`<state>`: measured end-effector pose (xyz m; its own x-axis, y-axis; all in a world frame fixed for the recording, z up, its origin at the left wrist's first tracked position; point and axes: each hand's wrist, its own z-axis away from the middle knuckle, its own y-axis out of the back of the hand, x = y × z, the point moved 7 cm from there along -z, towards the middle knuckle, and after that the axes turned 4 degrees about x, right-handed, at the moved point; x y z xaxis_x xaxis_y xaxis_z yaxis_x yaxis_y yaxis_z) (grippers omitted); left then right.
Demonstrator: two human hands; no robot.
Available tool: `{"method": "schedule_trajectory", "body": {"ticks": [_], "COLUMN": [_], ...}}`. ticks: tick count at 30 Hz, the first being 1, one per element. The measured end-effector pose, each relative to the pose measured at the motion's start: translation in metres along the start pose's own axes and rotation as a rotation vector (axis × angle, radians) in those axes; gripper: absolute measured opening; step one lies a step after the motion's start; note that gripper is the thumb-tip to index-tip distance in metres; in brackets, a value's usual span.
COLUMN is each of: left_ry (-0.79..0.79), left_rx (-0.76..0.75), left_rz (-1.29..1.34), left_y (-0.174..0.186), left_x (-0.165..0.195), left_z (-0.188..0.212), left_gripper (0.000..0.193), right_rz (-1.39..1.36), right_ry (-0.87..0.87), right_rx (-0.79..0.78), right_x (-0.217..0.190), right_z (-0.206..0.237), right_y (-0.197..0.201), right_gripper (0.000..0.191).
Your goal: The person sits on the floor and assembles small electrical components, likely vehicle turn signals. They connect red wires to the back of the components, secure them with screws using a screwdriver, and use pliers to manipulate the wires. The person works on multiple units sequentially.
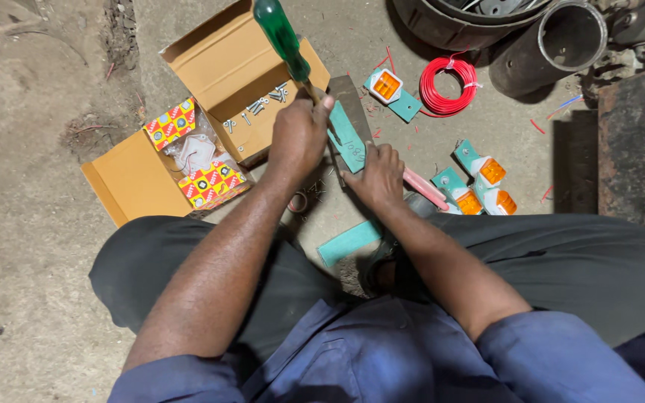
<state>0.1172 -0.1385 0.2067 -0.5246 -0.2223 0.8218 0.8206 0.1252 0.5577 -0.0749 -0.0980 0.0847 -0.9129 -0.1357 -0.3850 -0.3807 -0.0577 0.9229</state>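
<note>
Open brown cardboard box (222, 71) on the ground, beyond my left forearm, flaps spread. Inside it, two small square packets (171, 123) chequered red and yellow, flanking a clear plastic bag (195, 153).

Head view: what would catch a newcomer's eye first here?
At centre, the left hand grips a green-handled screwdriver upright over a teal bracket, which the right hand steadies. Left of them lies an open cardboard box with bright packets; a red wire coil lies upper right.
</note>
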Motion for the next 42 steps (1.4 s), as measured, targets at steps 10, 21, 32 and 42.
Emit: {"method": "schedule_trajectory", "body": {"ticks": [10, 21, 32, 42], "left_ry": [-0.112, 0.078, -0.095, -0.111], "left_rx": [-0.086, 0.036, 0.18, 0.152], "left_rz": [0.01, 0.115, 0.02, -0.027], "left_y": [-0.036, -0.013, -0.008, -0.012], "left_x": [-0.013, -0.035, -0.042, -0.036], "left_z": [0.01, 0.004, -0.013, -0.013], "left_gripper": [0.039, 0.033, 0.031, 0.03], "right_rz": [-0.144, -0.08, -0.015, -0.044], "right_ry": [0.023, -0.005, -0.197, -0.145], "right_rx": [0.051, 0.024, -0.174, -0.187], "right_x": [0.019, 0.008, 0.008, 0.008], "right_z": [0.017, 0.016, 0.031, 0.035], "right_y": [-0.005, -0.008, -0.002, -0.003], "right_gripper": [0.069, 0.065, 0.076, 0.075]}}
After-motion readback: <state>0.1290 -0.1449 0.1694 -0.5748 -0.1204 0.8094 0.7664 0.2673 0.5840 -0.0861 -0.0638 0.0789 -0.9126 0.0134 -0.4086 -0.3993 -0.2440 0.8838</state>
